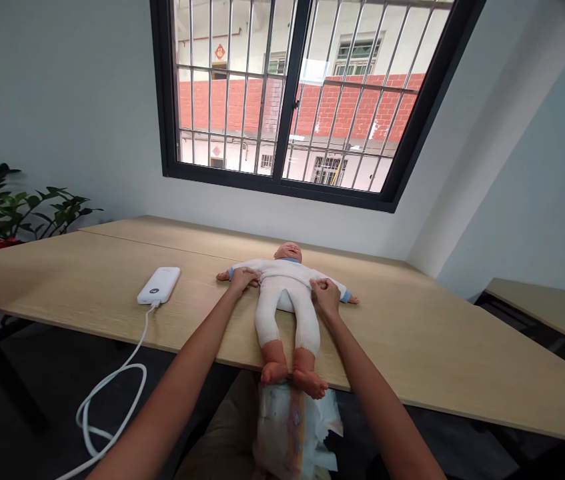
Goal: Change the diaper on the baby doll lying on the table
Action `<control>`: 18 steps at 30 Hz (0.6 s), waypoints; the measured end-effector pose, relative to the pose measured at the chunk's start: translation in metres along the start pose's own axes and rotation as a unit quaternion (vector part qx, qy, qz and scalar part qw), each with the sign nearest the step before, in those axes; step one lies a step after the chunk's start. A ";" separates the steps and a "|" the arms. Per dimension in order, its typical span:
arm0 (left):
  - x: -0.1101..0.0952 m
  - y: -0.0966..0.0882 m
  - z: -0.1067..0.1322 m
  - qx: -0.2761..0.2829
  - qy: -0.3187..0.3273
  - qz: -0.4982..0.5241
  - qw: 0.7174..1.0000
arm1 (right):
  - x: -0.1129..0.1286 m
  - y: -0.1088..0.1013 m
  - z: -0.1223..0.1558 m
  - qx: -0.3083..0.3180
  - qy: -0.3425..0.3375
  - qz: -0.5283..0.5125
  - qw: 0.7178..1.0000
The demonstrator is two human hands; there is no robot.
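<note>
A baby doll [286,317] lies on its back on the wooden table [402,333], head away from me and feet at the near edge. It wears a white shirt [289,269] with blue cuffs, and its legs are white down to the bare lower parts. At one side of the waist my left hand [245,279] is closed in a pinch on the shirt's hem. Across from it, my right hand [326,293] pinches the hem on the other side. Something pale shows between the doll's thighs.
A white power bank [159,285] with a white cable [139,347] hanging off the table lies to the left. On my lap rests a plastic diaper package [282,433]. A potted plant [12,207] stands far left, and a barred window [292,100] is behind the table.
</note>
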State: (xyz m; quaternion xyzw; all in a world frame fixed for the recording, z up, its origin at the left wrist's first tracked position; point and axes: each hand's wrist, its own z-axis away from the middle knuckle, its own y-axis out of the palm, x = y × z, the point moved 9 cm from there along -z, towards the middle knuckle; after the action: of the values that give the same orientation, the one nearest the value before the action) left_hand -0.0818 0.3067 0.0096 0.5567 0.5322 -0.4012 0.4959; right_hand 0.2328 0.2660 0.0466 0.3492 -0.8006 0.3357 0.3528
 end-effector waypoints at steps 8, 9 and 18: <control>-0.001 -0.005 -0.001 -0.020 0.000 0.030 0.999 | 0.000 0.007 -0.001 0.024 -0.012 -0.068 0.997; -0.002 -0.005 -0.001 -0.023 0.002 0.032 0.999 | -0.001 0.008 -0.001 0.025 -0.014 -0.070 0.997; -0.004 0.009 0.002 0.026 0.009 0.039 0.999 | 0.001 0.019 0.001 0.078 -0.034 -0.025 0.996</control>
State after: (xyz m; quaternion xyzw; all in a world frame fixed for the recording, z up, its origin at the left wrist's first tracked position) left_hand -0.0733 0.3049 0.0146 0.5930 0.5040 -0.3903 0.4918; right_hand 0.2165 0.2752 0.0417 0.4065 -0.7749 0.3758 0.3051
